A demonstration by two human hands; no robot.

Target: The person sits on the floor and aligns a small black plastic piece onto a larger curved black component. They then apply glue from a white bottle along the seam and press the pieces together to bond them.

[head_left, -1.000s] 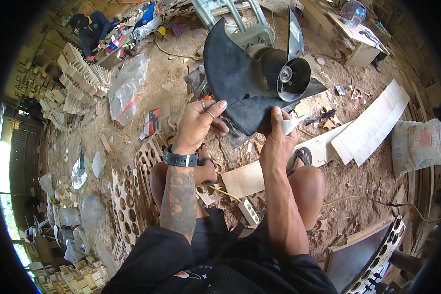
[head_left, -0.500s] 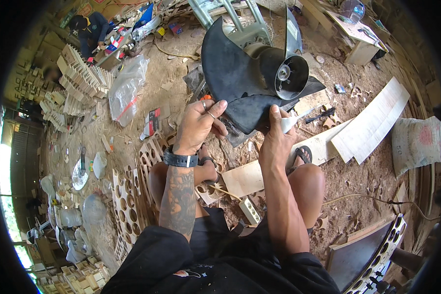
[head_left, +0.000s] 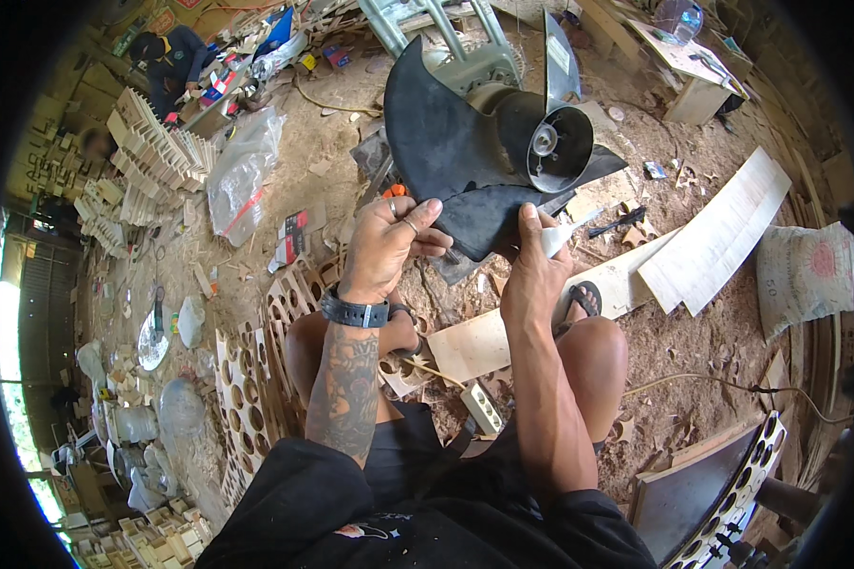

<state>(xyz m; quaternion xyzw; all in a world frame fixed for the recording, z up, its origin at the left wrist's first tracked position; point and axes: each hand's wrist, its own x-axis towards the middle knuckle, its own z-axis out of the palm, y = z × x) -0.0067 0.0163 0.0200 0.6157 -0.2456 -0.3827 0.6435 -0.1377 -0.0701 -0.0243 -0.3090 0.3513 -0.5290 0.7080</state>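
Note:
A black fan impeller [head_left: 432,119] with wide curved blades and a round hollow hub is in front of me. A jagged crack line runs across its near blade, setting off a lower blade section [head_left: 484,220]. My left hand [head_left: 384,248] pinches the left edge of that blade at the crack, thumb on top. My right hand [head_left: 535,270] grips the section's right edge, thumb on top. Also held in my right hand is a small white squeeze bottle [head_left: 557,239], its thin nozzle pointing up and right. The fingers under the blade are partly hidden.
A long pale board [head_left: 474,346] lies across the floor by my feet, beside a white power strip [head_left: 482,408]. Plywood with round holes [head_left: 242,398] is at left. A filled sack [head_left: 807,280] stands at right. Another person [head_left: 173,62] works at far left.
The impeller has shifted slightly left and down with my hands. My left fingers have curled a little closer beneath the blade edge. Both hands keep their hold.

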